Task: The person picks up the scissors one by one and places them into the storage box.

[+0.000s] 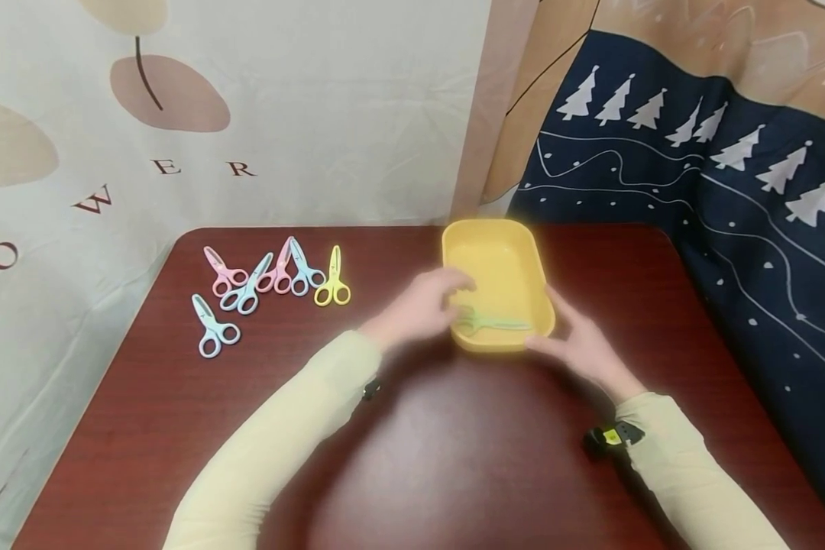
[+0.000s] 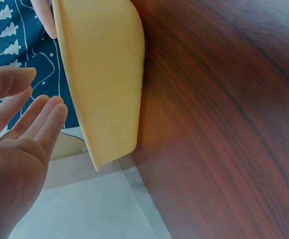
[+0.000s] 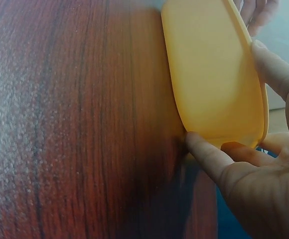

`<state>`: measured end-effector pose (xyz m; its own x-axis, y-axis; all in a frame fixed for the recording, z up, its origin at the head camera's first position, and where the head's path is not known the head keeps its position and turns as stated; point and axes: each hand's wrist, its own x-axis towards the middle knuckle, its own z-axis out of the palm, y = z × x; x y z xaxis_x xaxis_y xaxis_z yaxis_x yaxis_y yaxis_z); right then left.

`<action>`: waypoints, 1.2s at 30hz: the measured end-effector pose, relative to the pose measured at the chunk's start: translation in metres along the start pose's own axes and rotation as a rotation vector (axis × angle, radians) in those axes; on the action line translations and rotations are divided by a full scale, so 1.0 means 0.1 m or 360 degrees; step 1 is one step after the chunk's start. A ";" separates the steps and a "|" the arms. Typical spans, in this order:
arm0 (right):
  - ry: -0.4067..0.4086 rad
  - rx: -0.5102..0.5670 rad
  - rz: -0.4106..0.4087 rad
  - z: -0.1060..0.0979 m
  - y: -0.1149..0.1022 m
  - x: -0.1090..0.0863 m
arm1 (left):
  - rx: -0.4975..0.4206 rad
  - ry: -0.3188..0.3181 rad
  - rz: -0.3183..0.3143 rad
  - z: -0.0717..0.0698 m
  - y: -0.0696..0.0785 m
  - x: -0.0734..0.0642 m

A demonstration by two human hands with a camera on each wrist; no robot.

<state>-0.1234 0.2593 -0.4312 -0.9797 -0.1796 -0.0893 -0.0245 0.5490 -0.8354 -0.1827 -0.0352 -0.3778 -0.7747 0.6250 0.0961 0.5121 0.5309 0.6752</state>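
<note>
A yellow plastic box [image 1: 502, 267] sits at the back of the table, right of the middle. Inside it, near the close end, lies a pair of green scissors [image 1: 509, 325]. My left hand [image 1: 429, 302] is over the box's left rim with fingers loosely bent; the left wrist view shows nothing between thumb and fingertips. With my right hand [image 1: 584, 344] I hold the box's near right corner. In the right wrist view its thumb [image 3: 279, 69] lies at the rim and its fingers go round the end wall.
Toward the table's back left lie several small scissors: pink ones [image 1: 237, 273], blue ones [image 1: 209, 325] and one yellow pair [image 1: 333, 284]. A pale printed cloth [image 1: 316, 114] hangs behind the table [image 1: 385, 466]. Dark blue tree-patterned fabric [image 1: 626, 153] hangs along the right side.
</note>
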 end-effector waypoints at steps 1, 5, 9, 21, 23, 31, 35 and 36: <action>-0.0001 0.0001 0.0004 0.00 0.00 0.00 | -0.0014 0.0028 0.0014 0.00 -0.02 -0.01; -0.0005 0.0015 0.0016 0.00 -0.01 -0.01 | -0.0024 0.0136 0.0044 -0.03 -0.08 -0.06; -0.0009 0.0029 0.0033 0.00 -0.04 -0.02 | 0.0025 0.0220 0.0029 -0.06 -0.15 -0.11; 0.0005 -0.0037 0.0013 0.00 -0.03 -0.01 | -0.0002 0.0368 -0.0081 -0.24 -0.38 -0.30; 0.0010 -0.0037 0.0006 0.00 -0.02 -0.02 | 0.0004 0.0403 -0.0113 -0.26 -0.42 -0.33; 0.0016 0.0013 -0.0010 0.02 -0.01 -0.03 | 0.0028 0.0502 -0.0214 -0.38 -0.59 -0.49; 0.0016 -0.0015 -0.0012 0.02 -0.01 -0.03 | 0.0038 0.0520 -0.0274 -0.45 -0.69 -0.58; 0.0017 -0.0017 -0.0017 0.02 -0.01 -0.02 | 0.0030 0.0524 -0.0291 -0.47 -0.71 -0.59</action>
<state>-0.1210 0.2581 -0.4313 -0.9814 -0.1768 -0.0745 -0.0371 0.5561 -0.8303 -0.1904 -0.1369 -0.3970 -0.9302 0.3028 0.2073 0.3585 0.6290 0.6898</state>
